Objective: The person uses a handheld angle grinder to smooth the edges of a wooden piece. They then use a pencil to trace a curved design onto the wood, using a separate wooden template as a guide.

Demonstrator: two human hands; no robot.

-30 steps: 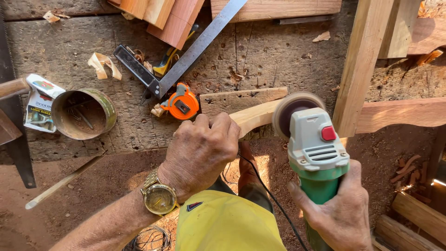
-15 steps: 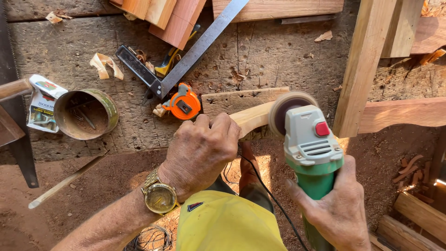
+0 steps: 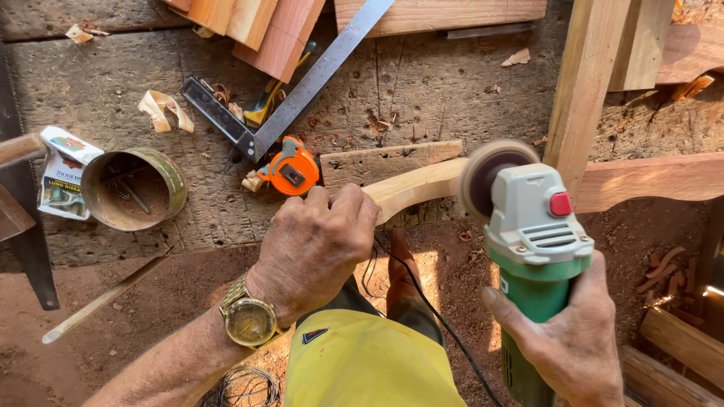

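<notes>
Now the right hand [image 3: 569, 343] is gripping the green grinder [image 3: 532, 241], fingers wrapped around its body, and has brought the disc [image 3: 486, 175] leftward onto the curved wood piece [image 3: 411, 188]; a second ago the disc stood off to the right. The left hand [image 3: 317, 245] keeps pressing the piece down at the bench [image 3: 422, 98] edge, fingers curled over it. Sanding contact appears established. A tape measure [image 3: 294, 167] is lying just beside.

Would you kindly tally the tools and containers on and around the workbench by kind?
Angle grinder, in the right hand: 1
Tape measure: 1
Carpenter's square: 1
Round tin: 1
Small carton: 1
Curved wooden piece, under the left hand: 1
Total: 6
</notes>
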